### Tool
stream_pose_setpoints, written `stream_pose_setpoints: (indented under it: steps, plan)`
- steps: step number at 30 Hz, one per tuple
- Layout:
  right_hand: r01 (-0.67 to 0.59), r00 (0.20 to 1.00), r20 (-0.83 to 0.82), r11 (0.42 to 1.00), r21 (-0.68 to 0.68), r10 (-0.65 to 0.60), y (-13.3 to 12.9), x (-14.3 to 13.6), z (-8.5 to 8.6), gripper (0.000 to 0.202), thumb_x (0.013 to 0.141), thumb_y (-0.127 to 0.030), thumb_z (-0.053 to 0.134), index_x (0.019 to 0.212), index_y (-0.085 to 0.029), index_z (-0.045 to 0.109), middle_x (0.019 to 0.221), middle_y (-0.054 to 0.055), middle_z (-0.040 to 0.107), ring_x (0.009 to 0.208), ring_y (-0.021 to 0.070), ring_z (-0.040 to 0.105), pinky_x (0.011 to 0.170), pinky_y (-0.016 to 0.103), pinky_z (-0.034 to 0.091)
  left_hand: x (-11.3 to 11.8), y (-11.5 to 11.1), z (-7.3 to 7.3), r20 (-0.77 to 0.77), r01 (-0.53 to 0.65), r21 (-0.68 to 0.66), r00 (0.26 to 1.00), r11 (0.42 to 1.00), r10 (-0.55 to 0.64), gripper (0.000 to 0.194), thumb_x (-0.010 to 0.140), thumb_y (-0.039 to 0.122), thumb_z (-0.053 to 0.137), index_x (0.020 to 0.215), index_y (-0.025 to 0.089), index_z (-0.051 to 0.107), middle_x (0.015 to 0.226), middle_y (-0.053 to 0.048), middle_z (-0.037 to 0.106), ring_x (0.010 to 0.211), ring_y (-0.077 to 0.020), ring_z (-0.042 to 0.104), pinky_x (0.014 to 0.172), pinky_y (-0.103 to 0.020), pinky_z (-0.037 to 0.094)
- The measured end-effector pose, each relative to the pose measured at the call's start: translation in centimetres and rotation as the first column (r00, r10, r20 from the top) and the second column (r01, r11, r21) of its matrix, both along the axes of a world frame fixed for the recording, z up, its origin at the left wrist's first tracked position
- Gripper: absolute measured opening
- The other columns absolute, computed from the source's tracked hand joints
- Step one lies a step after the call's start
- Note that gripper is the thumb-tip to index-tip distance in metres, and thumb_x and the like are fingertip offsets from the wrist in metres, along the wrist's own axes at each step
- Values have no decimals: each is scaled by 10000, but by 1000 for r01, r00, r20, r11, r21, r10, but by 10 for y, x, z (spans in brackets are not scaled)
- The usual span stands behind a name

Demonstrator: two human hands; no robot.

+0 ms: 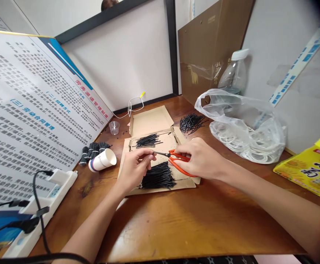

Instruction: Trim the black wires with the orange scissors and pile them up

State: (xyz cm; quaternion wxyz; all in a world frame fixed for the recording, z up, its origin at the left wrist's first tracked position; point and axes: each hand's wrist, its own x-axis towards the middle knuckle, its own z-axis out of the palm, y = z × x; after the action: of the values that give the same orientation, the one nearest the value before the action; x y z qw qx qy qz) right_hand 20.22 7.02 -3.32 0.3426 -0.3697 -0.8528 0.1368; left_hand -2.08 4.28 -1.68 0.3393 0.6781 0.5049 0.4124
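Observation:
Orange-handled scissors (180, 167) are gripped in my right hand (201, 157), fingers wrapped round the handles. Their dark blades point left and reach the fingertips of my left hand (136, 167). The left thumb and fingers are pinched on a thin black strand, mostly hidden by the fingers. Both hands are above an opened cardboard box (186, 182). Just below the blades, a wide pile of black strands (158, 176) lies in rows on the cardboard. A smaller pile of similar strands (147, 140) sits farther back in the box.
Right of the box lies a loose black heap (191, 123). Leftward are a tipped paper cup (102, 160), tied black bundles (94, 150), a small clear cup (114, 127) and a power strip (43, 209). A plastic bag of white coils (245, 143) and a yellow packet (311, 167) stand right.

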Motion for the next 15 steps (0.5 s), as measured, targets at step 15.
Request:
stream_pose_setpoints:
  steps: [15]
  plan:
    - [11, 1000, 14, 999, 32, -12, -1, 0, 2, 358, 868, -345, 559, 563, -163, 598, 479, -13, 500, 484, 89, 293, 545, 287, 237, -3, 1, -1, 11, 12, 20, 1000, 1000, -13, 167, 861, 266, 633, 863, 119, 713, 725, -49, 673, 448, -75, 534, 421, -193, 458]
